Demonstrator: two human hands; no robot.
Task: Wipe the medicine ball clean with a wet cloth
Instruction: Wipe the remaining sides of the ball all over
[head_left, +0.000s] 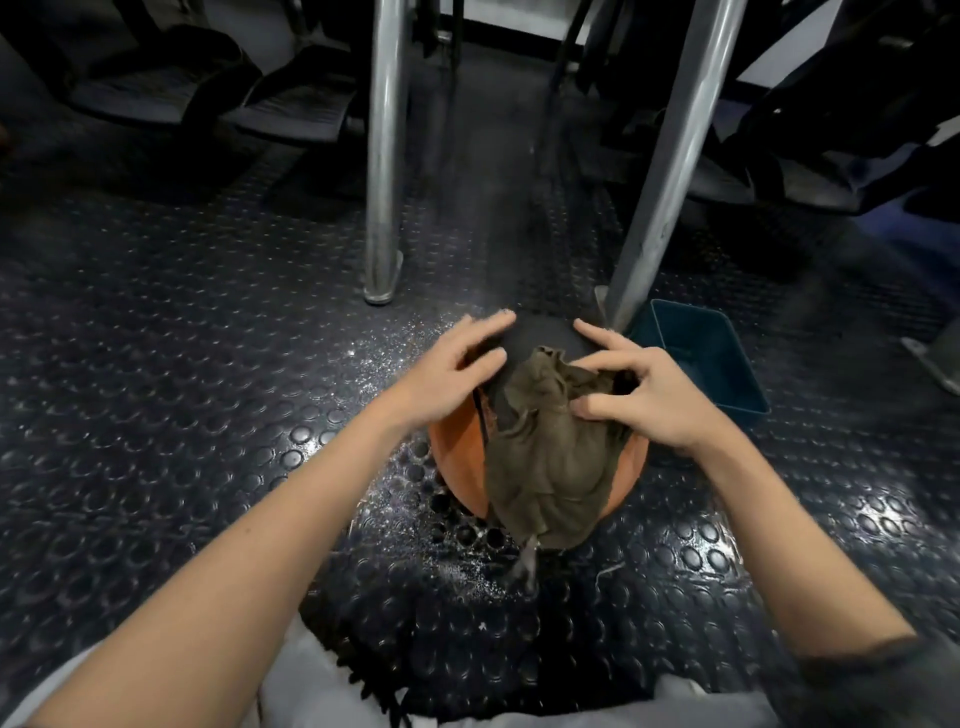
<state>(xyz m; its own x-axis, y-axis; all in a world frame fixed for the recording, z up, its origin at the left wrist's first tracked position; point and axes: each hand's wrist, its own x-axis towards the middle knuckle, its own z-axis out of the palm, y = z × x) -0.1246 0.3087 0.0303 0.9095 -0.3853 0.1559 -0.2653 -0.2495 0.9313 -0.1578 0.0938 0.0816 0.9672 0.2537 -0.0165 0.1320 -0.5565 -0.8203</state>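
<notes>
Your ball: orange panels, black top (black seam between). Your cloth: drab olive-brown. The mat: black, round-stud pattern, white flecks. The tub: dark teal. The posts: silver-grey.

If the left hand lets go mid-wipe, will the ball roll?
Probably: the medicine ball is round, and the left hand lies flat on it. The studded mat may slow it. The cloth drapes limp, so it likely won't brake it.

— Left hand?
— Arm in from 7 o'clock; fingers straight, spread, resting on the ball.
— Right hand?
— Arm from 5 o'clock; fingers bent, pointing to 10 o'clock, pinching the cloth.
</notes>
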